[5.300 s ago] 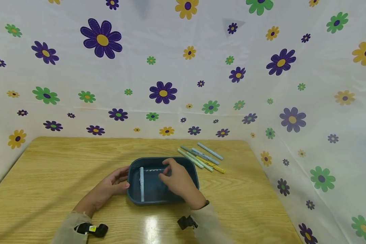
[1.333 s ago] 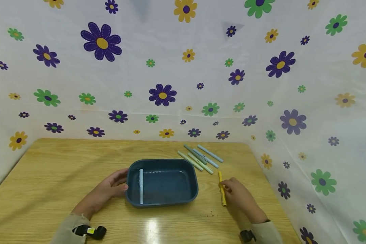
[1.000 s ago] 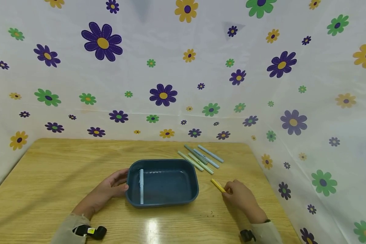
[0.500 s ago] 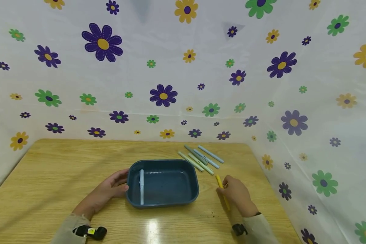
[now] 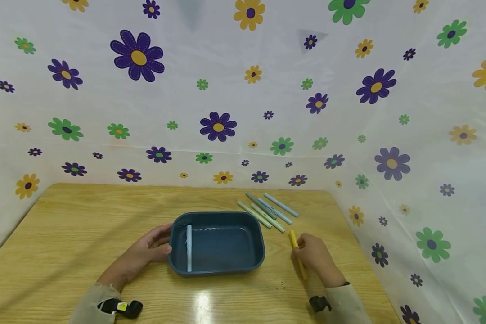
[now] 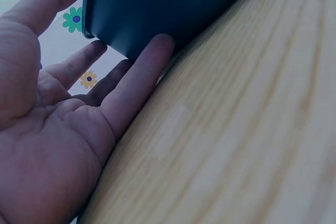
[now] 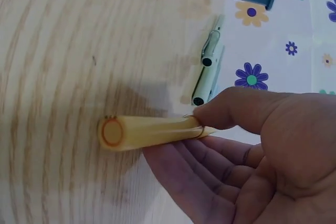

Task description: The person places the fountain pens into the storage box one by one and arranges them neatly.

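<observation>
My right hand (image 5: 315,256) pinches a yellow pen (image 5: 293,239) between thumb and fingers, to the right of the dark blue bin (image 5: 227,271). In the right wrist view one round end of this yellow pen (image 7: 134,132) points towards the near side, and the thumb (image 7: 236,106) lies along it. My left hand (image 5: 143,252) rests against the bin's left side. The left wrist view has its fairly straight fingers (image 6: 139,80) touching the bin's outer wall (image 6: 152,11). A pale blue pen (image 5: 189,247) lies upright along the bin's left end.
Several pens in pale green, grey-green and light blue lie in a loose pile, among them a light blue pen (image 5: 281,204), behind and right of the bin. Small dark specks (image 5: 282,285) are on the wooden table (image 5: 85,225). A flowered cloth (image 5: 178,99) hangs behind.
The yellow pen has left the pile and is in my right hand, which was over the bin earlier. The pen has been turned between the fingers. My left hand stays at the bin.
</observation>
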The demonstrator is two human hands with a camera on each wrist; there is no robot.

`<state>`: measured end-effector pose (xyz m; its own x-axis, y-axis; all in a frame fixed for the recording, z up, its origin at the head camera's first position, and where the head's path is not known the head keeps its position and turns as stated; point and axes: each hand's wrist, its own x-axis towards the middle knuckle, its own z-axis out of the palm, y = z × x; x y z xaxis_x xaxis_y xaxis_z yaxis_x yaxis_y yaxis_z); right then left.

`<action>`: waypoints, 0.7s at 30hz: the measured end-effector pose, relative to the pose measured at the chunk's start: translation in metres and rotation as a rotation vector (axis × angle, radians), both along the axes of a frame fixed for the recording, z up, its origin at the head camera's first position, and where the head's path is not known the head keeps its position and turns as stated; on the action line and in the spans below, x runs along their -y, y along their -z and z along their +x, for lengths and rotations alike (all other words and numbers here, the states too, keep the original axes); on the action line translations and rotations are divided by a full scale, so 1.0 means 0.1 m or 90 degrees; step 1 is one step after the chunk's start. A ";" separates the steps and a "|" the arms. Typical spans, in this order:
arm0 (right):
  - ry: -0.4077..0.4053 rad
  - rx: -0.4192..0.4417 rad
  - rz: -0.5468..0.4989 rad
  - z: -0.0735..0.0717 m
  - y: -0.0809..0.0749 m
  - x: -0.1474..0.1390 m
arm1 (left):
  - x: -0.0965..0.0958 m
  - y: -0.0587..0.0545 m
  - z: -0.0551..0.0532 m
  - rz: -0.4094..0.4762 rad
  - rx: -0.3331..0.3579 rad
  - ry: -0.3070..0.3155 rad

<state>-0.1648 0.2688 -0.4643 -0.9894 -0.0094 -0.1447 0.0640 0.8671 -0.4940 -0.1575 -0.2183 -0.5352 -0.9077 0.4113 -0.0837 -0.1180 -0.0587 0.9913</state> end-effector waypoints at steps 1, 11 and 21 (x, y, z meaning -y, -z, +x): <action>0.004 0.004 -0.017 0.00 0.00 -0.01 | 0.00 0.00 0.00 -0.001 0.001 0.000; 0.048 -0.011 -0.193 0.01 -0.03 0.00 | 0.00 0.01 -0.01 0.012 -0.003 0.009; 0.050 -0.037 -0.353 -0.01 -0.04 0.02 | 0.00 0.04 -0.01 0.020 -0.011 0.013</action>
